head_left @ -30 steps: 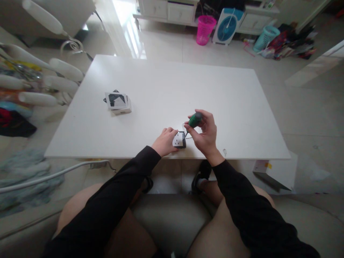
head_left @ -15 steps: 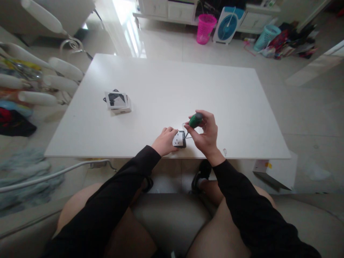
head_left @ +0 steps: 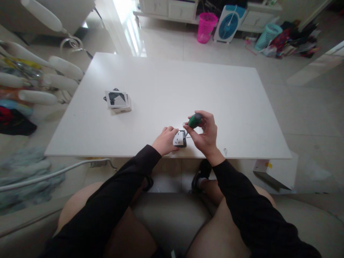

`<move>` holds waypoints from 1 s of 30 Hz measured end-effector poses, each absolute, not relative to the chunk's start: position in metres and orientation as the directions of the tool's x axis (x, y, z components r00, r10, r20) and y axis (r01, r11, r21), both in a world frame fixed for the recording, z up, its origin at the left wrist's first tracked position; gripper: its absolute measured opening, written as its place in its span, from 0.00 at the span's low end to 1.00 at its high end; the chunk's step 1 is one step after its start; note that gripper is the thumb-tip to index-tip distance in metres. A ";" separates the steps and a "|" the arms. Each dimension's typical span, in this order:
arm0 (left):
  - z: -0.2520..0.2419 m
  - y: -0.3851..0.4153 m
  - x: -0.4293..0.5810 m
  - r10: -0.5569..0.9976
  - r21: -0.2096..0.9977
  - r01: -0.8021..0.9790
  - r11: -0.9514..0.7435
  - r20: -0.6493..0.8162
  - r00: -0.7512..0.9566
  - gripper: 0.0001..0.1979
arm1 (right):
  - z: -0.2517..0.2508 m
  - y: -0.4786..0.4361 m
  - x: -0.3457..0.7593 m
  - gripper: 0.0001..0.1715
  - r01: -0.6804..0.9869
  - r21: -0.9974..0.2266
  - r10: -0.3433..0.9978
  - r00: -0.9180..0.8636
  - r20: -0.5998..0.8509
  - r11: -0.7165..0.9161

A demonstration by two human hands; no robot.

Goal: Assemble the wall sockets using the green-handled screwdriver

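A wall socket (head_left: 178,139) with a white face and dark edges sits near the front of the white table. My left hand (head_left: 166,140) grips it from the left, fingers over its top edge and thumb at the near side. In my right hand (head_left: 206,132) is a screwdriver (head_left: 195,121) with a green and black handle, held tilted. Its shaft slants down to the right edge of the socket; the exact point where the tip touches is too small to make out. Something thin and clear lies behind the right fingers, partly hidden.
Farther left on the table (head_left: 150,86), a square frame plate (head_left: 117,99) rests on a small white box (head_left: 122,110). A small clear bit (head_left: 225,151) lies near the front edge. Beyond the table stand a pink basket (head_left: 206,28) and a blue-white fan (head_left: 229,25).
Both hands keep nearly the same place on the socket and screwdriver. The whole view has shifted very slightly.
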State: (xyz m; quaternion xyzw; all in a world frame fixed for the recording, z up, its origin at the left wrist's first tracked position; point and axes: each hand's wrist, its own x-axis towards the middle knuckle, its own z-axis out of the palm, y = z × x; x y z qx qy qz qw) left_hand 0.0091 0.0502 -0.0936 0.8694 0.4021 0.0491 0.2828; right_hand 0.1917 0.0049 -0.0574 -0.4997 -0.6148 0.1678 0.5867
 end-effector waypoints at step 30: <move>-0.092 0.050 0.009 0.727 0.530 0.674 -0.514 -0.148 0.670 0.32 | -0.062 0.007 0.193 0.34 0.438 -0.786 0.822 0.161 0.547 0.437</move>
